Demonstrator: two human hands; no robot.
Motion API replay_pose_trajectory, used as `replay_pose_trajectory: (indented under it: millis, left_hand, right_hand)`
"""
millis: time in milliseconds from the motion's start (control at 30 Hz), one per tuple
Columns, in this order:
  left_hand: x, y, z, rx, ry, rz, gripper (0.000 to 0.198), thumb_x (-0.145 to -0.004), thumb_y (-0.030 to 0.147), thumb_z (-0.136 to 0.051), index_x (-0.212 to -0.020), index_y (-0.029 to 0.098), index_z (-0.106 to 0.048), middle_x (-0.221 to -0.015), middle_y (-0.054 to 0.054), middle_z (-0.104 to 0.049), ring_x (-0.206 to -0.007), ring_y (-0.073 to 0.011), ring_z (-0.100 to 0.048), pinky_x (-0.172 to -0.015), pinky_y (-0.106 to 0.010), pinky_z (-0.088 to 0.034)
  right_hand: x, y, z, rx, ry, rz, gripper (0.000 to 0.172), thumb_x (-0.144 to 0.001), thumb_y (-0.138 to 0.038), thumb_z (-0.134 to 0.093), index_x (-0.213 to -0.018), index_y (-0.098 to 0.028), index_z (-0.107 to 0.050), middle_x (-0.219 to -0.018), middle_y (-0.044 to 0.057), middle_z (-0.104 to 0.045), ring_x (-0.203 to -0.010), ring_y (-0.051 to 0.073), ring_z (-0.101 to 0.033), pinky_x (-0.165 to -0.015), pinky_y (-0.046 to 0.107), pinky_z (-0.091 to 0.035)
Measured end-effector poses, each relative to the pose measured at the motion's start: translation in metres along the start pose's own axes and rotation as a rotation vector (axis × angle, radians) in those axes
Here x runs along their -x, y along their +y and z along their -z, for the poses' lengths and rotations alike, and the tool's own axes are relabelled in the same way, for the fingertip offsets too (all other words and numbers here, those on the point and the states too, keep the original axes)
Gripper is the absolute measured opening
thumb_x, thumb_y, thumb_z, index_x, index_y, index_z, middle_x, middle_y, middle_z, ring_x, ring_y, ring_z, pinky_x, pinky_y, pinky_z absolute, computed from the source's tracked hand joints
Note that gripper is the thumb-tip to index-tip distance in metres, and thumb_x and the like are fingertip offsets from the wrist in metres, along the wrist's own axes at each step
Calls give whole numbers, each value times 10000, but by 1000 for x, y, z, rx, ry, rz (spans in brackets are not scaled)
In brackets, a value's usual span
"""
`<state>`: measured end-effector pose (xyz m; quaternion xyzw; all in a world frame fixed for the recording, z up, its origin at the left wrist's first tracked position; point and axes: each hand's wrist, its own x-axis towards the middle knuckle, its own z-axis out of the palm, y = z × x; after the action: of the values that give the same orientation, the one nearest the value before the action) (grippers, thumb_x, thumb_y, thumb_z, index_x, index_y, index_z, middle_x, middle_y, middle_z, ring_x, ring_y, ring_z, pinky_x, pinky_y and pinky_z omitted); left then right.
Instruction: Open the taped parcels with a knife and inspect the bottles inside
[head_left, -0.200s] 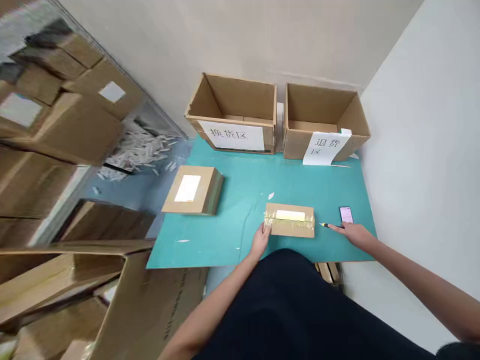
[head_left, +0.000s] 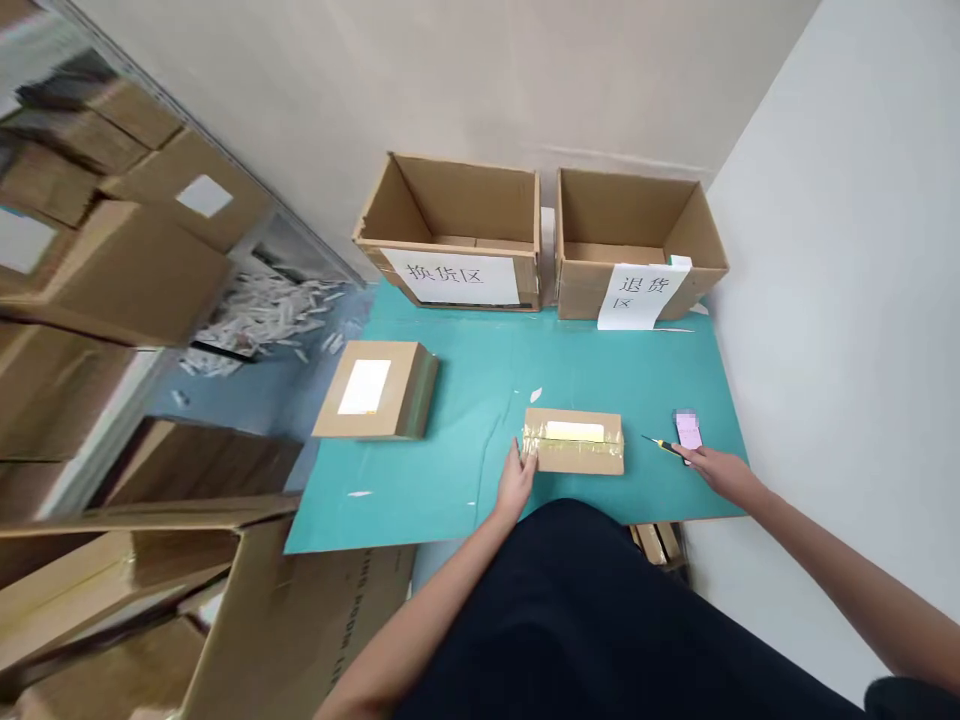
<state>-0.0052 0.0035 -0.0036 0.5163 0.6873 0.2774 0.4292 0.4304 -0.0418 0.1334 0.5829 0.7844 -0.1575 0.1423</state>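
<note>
Two hands are busy: the left hand (head_left: 516, 484), fingers together, is touching the taped parcel (head_left: 574, 442); the right hand (head_left: 712, 470) is clamping a knife (head_left: 660, 444) below the 退货区 box (head_left: 630, 240).

A flat teal board (head_left: 465, 420) carries an open cardboard box (head_left: 448, 212) and a second open cardboard box (head_left: 631, 215) along its far edge. Nearer lie a sealed carton (head_left: 375, 392) with a white label, a taped parcel (head_left: 574, 445) and a phone (head_left: 688, 432).

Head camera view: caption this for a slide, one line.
Left hand touches a taped cardboard parcel on a teal mat; right hand holds a utility knife.
</note>
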Motion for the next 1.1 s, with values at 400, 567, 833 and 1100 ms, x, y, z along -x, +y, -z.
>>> replay_pose_trajectory:
  millis: [400, 567, 833, 1100]
  left_hand:
    - [-29, 58, -2, -801, -447, -957, 831, -795, 478, -770, -1503, 251, -399, -1629, -158, -299, -1522, -371, -210, -1220, -592, -199]
    - [-33, 54, 0, -811, -449, -1021, 671, -889, 534, -640, -1468, 249, -457, -1615, -142, -335, -1521, -340, -233, -1230, -585, -167]
    - [-25, 45, -5, -819, -317, -977, 633, -919, 549, -583, -1441, 203, -492, -1590, -168, -374, -1503, -349, -280, -1223, -596, -193]
    - [-30, 44, 1, -821, -376, -1031, 648, -921, 567, -568, -1462, 227, -465, -1596, -129, -379, -1512, -318, -269, -1242, -568, -174]
  right_hand:
    - [-28, -80, -40, -1369, 193, -571, 793, -800, -499, -595, -1516, -201, -435, -788, 11, -681, -541, 137, -568, -442, 230, -445]
    - [-40, -94, -52, -1410, 271, -623, 818, -738, -536, -651, -1459, -173, -515, -736, -1, -661, -499, 109, -520, -453, 218, -427]
    - [-54, -93, -64, -1420, 232, -571, 716, -771, -471, -664, -1433, -220, -555, -758, -13, -657, -451, 78, -491, -402, 191, -394]
    - [-57, -74, -58, -1351, 160, -523, 636, -799, -386, -635, -1415, -239, -574, -756, -24, -653, -435, 65, -457, -398, 183, -372]
